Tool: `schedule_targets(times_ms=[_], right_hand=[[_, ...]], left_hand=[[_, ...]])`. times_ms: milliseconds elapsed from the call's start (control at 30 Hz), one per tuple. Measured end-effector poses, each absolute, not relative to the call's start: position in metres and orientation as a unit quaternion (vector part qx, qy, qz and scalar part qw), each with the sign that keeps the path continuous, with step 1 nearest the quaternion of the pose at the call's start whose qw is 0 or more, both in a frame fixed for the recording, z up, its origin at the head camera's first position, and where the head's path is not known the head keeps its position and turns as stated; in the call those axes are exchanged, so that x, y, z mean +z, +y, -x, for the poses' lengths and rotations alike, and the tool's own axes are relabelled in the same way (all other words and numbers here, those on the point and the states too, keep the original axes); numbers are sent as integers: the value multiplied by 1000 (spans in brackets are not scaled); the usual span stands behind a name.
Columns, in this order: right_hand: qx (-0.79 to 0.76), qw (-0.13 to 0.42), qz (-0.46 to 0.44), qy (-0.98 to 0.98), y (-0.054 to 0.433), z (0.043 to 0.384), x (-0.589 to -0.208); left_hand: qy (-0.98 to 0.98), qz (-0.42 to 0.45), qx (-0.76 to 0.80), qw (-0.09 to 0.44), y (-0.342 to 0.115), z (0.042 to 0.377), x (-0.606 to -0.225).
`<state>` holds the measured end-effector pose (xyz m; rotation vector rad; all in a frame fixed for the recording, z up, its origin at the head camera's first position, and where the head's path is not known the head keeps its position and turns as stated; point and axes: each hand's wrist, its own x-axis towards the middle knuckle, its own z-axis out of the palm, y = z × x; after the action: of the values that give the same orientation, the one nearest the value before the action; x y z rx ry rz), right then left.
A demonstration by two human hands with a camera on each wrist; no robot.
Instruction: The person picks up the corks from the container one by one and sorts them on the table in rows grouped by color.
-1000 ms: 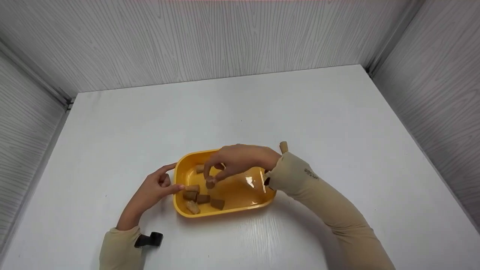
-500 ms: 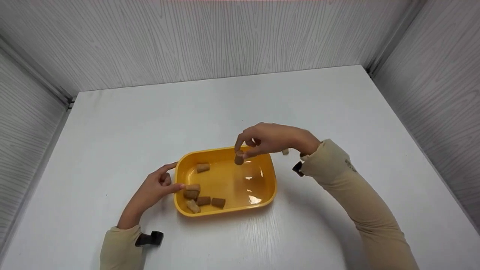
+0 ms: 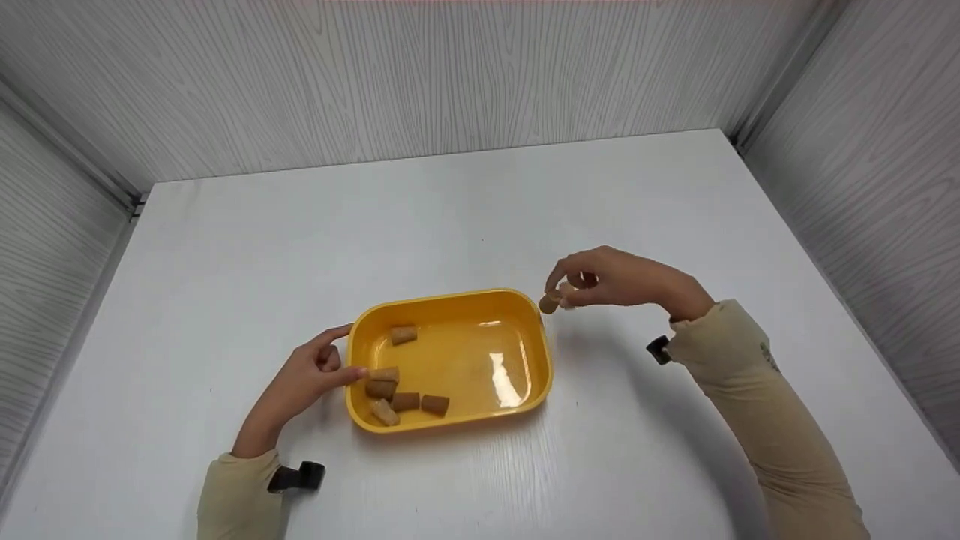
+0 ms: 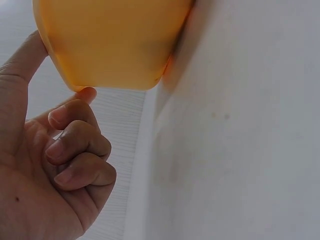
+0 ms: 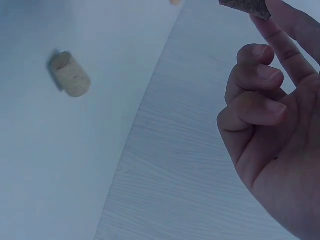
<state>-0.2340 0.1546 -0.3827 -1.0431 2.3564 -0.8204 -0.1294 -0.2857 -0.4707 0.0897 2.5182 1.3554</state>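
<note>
A yellow plastic tub [image 3: 480,424] stands on the white table. My left hand [image 3: 311,379] grips its left end, thumb over the rim and forefinger at the outer far corner; in the left wrist view that hand's other fingers [image 4: 82,150] are curled. Between thumb and forefinger my right hand [image 3: 619,279] pinches a brown cork [image 3: 549,303], just beyond the tub's right far corner. The same cork [image 5: 246,7] shows partly at the top of the right wrist view. Inside the tub, several brown and tan corks [image 3: 406,400] lie at the left end, one [image 3: 403,334] apart near the far wall.
A pale cork [image 5: 71,75] lies on the table in the right wrist view, and part of another light piece [image 5: 174,2] shows at the top edge. Grey wood-grain panels [image 3: 450,82] wall the table at the back and sides.
My right hand has lifted a cork from inside the tub and carried it right, past the tub's right far corner. The left hand keeps its place on the tub.
</note>
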Motion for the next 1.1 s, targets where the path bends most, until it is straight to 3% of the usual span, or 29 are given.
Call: schedule_targets(times_ms=[500, 833, 1100], right_hand=[[-254, 234, 293, 891, 192, 216, -423], [-145, 170, 309, 924, 185, 207, -437], [-146, 179, 310, 922, 181, 205, -441]], left_hand=[[870, -29, 469, 147, -285, 131, -470], [867, -31, 475, 149, -284, 130, -471], [867, -26, 474, 148, -284, 130, -470]])
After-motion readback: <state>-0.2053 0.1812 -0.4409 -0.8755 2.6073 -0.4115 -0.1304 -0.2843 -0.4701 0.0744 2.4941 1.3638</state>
